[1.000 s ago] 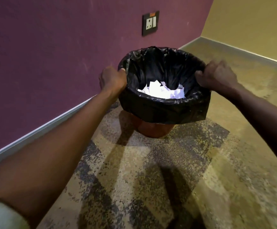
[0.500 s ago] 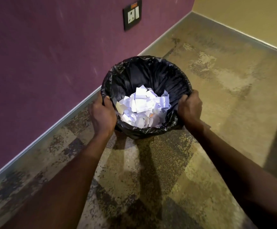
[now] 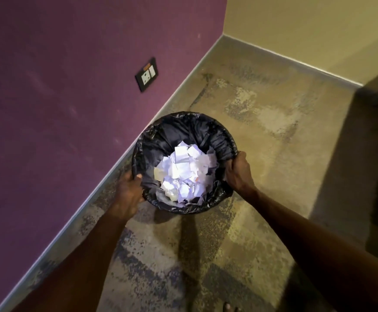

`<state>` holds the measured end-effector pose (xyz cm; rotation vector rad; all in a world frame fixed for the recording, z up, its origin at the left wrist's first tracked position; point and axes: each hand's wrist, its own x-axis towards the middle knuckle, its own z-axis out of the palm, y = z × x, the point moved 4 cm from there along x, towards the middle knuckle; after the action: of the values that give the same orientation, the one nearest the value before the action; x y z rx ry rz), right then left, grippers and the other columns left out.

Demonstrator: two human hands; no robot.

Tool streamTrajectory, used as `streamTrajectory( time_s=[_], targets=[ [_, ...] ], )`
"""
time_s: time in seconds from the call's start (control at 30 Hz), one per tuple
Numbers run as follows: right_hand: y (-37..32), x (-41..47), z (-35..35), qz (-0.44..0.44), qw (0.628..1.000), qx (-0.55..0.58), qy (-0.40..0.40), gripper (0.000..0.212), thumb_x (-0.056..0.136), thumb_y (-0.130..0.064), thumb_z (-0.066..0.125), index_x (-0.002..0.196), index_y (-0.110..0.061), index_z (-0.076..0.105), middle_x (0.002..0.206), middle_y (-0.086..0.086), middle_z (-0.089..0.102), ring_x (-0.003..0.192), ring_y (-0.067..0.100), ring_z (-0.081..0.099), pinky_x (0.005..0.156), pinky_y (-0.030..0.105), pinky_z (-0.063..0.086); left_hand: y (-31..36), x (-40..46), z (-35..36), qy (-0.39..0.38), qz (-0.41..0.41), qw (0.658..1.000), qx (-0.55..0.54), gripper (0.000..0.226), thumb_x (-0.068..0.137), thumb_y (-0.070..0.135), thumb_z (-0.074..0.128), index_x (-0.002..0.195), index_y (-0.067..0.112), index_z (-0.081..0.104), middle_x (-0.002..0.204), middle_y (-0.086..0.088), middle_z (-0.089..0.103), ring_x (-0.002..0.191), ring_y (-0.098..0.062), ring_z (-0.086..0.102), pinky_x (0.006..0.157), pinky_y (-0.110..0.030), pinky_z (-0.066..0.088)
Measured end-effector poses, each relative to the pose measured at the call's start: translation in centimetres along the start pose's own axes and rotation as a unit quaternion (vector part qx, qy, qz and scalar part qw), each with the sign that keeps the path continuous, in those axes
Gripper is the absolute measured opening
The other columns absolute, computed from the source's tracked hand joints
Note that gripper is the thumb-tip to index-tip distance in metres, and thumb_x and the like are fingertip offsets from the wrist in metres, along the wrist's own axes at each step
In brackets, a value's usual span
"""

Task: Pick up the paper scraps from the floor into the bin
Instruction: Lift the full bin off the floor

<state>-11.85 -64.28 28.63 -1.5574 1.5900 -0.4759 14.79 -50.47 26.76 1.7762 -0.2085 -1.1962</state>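
Gripping the bin [image 3: 227, 140] from both sides at the rim. Left hand [image 3: 128, 188] is on the rim's left side, thumb hooked over the edge into the black liner [image 3: 167, 134], the other fingers curled down the outside. Right hand [image 3: 238, 173] is on the rim's right side, fingers [image 3: 229, 170] curled over the edge and pinching the liner against it. Both forearms reach in from the bottom of the view.

Paper scraps [image 3: 184, 171]: a loose white pile inside the bin, filling most of the bottom, pieces overlapping and crumpled. None visible on the floor [image 3: 273, 154] around it.

Bin sits close to the floor edge where it meets the purple wall [image 3: 59, 109], short of the corner where the purple wall joins the yellow wall [image 3: 318, 25]. Can't tell whether the base touches the floor or is lifted; a shadow lies just below it.

Floor is mottled tan and grey. Pale skirting strip [image 3: 106, 179] runs along the purple wall's base. Wall socket [image 3: 146, 74] with a black frame is mounted on the purple wall, above and left of the bin. Dark shaded area at the right edge, too dim to identify. Toes of a bare foot [image 3: 228, 308] show at the bottom edge.
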Motion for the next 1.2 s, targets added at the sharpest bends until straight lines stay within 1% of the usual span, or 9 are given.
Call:
streamTrajectory(
  time_s=[0.07,0.2,0.33,0.47,0.63,0.83,0.93,1.07,1.2],
  targets=[
    [-1.3,-0.1,-3.5,-0.004,1.000,-0.007,0.006,0.016,0.102,-0.017,0.040,0.096,-0.006,0.031,0.092,0.012,0.050,0.076,0.026,0.047,0.062,0.032,0.031,3.2,-2.1,2.0,-0.019,0.009,1.000,-0.016,0.020,0.103,0.011,0.043,0.118,0.009,0.057,0.090,-0.008,0.073,0.071,-0.022,0.071,0.061,-0.037,0.061],
    [-4.5,0.9,-10.8,0.003,1.000,0.001,0.025,0.016,0.103,-0.020,0.039,0.098,-0.006,0.033,0.091,0.008,0.049,0.077,0.025,0.047,0.062,0.032,0.032,10.0,-4.7,6.0,-0.025,0.009,1.000,-0.010,0.021,0.103,0.014,0.044,0.118,0.015,0.059,0.102,-0.007,0.070,0.071,-0.016,0.071,0.051,-0.030,0.057],
    [-8.5,3.4,-17.7,-0.018,0.999,-0.011,0.043,0.018,0.102,-0.023,0.039,0.095,-0.007,0.033,0.078,0.000,0.045,0.073,0.025,0.046,0.059,0.034,0.032,17.0,-5.9,10.1,-0.044,0.002,0.999,-0.020,0.021,0.103,0.013,0.043,0.117,0.014,0.060,0.112,-0.013,0.069,0.086,-0.026,0.069,0.068,-0.039,0.057],
    [-12.0,7.5,-23.1,-0.026,0.997,-0.028,0.060,0.015,0.101,-0.019,0.039,0.097,-0.006,0.035,0.078,0.001,0.045,0.069,0.025,0.045,0.060,0.034,0.029,23.0,-5.3,14.3,-0.051,-0.001,0.998,-0.036,0.020,0.103,0.010,0.042,0.113,0.013,0.059,0.096,-0.008,0.071,0.069,-0.018,0.072,0.057,-0.036,0.059],
    [-14.7,13.7,-27.0,-0.010,0.997,-0.027,0.069,0.014,0.101,-0.019,0.039,0.100,-0.005,0.037,0.092,0.012,0.051,0.075,0.029,0.048,0.063,0.034,0.033,29.1,-2.2,19.4,-0.069,0.001,0.997,-0.046,0.022,0.102,0.007,0.043,0.102,0.018,0.062,0.086,-0.001,0.072,0.071,-0.017,0.070,0.057,-0.036,0.055],
    [-17.0,23.0,-30.3,-0.007,0.996,-0.059,0.069,0.016,0.101,-0.022,0.038,0.102,-0.006,0.038,0.091,0.013,0.054,0.072,0.027,0.051,0.055,0.033,0.035,36.4,3.3,25.8,-0.084,0.009,0.995,-0.044,0.022,0.104,0.008,0.040,0.108,0.019,0.059,0.095,-0.003,0.070,0.082,-0.020,0.066,0.068,-0.039,0.053],
    [-18.0,28.3,-31.6,-0.002,0.995,-0.075,0.070,0.017,0.100,-0.024,0.038,0.101,-0.007,0.039,0.092,0.012,0.055,0.075,0.030,0.054,0.060,0.035,0.042,39.2,7.0,28.8,-0.085,0.003,0.995,-0.049,0.021,0.104,0.009,0.040,0.111,0.014,0.060,0.095,-0.006,0.070,0.081,-0.021,0.067,0.069,-0.040,0.054],
    [-18.5,34.9,-33.1,0.029,0.996,-0.067,0.042,0.023,0.096,-0.027,0.040,0.101,-0.005,0.043,0.085,0.007,0.053,0.070,0.022,0.050,0.053,0.029,0.033,42.3,11.8,33.0,-0.093,0.007,0.995,-0.035,0.025,0.104,0.009,0.038,0.099,0.016,0.062,0.093,-0.006,0.069,0.080,-0.022,0.066,0.075,-0.042,0.054],
    [-17.6,41.8,-33.9,0.027,0.998,-0.007,-0.058,0.031,0.082,-0.027,0.043,0.089,0.001,0.057,0.077,0.014,0.065,0.065,0.027,0.059,0.051,0.034,0.047,44.0,16.9,37.3,-0.094,0.001,0.995,-0.036,0.026,0.104,0.008,0.037,0.100,0.018,0.061,0.094,-0.004,0.069,0.085,-0.023,0.064,0.074,-0.041,0.053]
  ],
)
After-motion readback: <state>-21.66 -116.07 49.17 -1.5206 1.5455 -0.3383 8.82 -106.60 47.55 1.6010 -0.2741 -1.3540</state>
